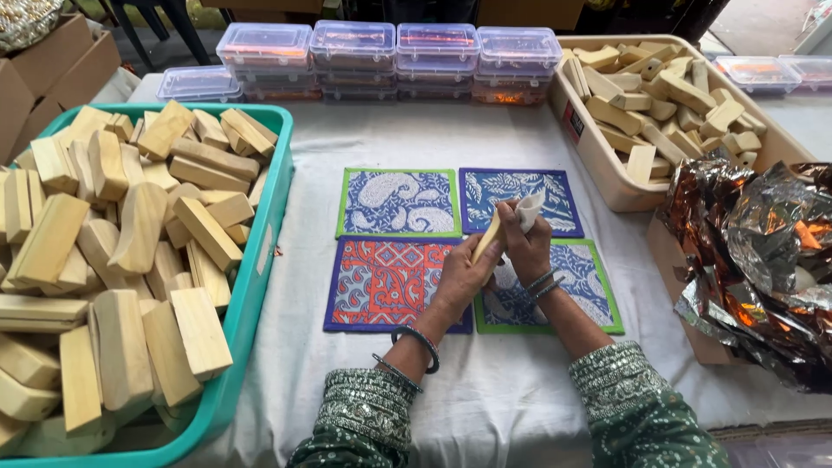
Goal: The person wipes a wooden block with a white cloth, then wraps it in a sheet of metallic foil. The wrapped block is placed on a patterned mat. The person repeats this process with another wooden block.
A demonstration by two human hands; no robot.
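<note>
White cloth covers the table [485,407], which carries everything listed. Centre of table: four printed fabric mats in a two-by-two block, namely a green-bordered paisley mat [398,203], a blue leaf-print mat [494,186], an orange-and-blue patterned mat [386,282] and a second green-bordered mat [576,286], partly hidden under the hands. Left edge: teal plastic tub [260,260] heaped with pale wooden blocks [130,251]. Far right corner: beige tub [598,165] holding more wooden pieces [659,95] of the same pale wood. Far edge: stacked clear lidded boxes [390,52], contents orange-tinted and not clearly readable. Right edge: crumpled metallic foil sheeting [763,251] lying over a cardboard box. Left hand [464,277]: closed around the lower end of a slim wooden piece [487,240], held slanted above the mats, bangles on the wrist. Right hand [524,238]: fingers pinched on a small white cloth or paper [529,211] pressed against the upper end of that piece. Step in hand, by judgement: wiping or rubbing down one wooden piece, taken singly. The next move would seem to call for turning the piece in the left grip so that untreated faces meet the white pad, with steady pressure along its length; whether any face is already finished cannot be told.
</note>
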